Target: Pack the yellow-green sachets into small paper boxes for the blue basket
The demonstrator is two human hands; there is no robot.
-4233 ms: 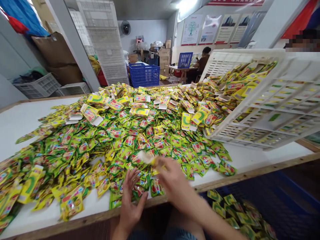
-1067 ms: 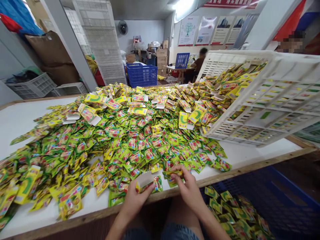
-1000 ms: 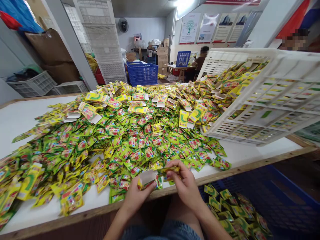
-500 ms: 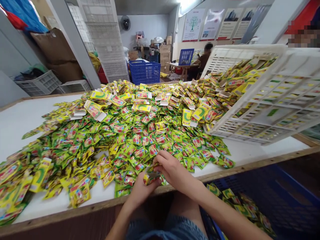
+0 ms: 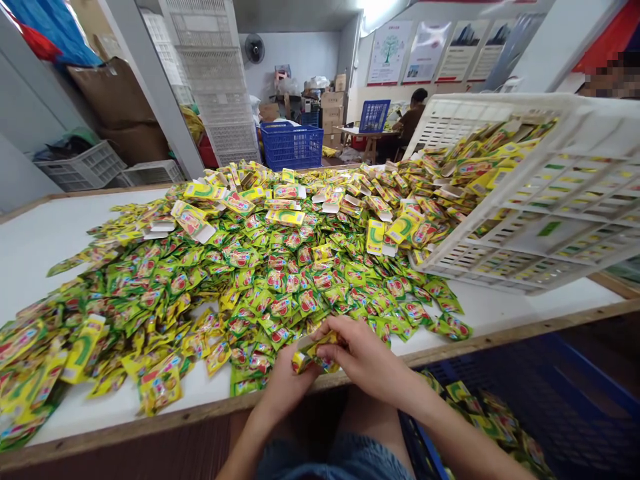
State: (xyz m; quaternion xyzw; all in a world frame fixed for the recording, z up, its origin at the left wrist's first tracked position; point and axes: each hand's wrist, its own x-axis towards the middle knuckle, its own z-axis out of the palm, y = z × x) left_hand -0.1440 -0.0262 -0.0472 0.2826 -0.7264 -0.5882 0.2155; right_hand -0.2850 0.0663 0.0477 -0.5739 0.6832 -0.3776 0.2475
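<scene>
Both my hands meet at the near edge of the white table (image 5: pixel 45 240). My left hand (image 5: pixel 285 383) is closed under a small yellow carton (image 5: pixel 315 353). My right hand (image 5: pixel 363 357) is closed over the carton's top end, its fingers pressed on it. A wide heap of green and yellow sachets (image 5: pixel 250 280) lies just beyond my hands. Flat yellow cartons (image 5: pixel 193 217) are scattered along the heap's far side.
A tipped white crate (image 5: pixel 530 193) spills sachets and cartons at the right. A blue crate (image 5: pixel 540 400) with filled packs sits below the table at the right. A stack of white crates (image 5: pixel 215 80), a blue basket (image 5: pixel 293 143) and a seated person (image 5: pixel 413 117) are behind.
My left hand picked up a carton and my right hand a sachet. The hands came together, and my right hand now presses on the carton's end with the sachet out of sight.
</scene>
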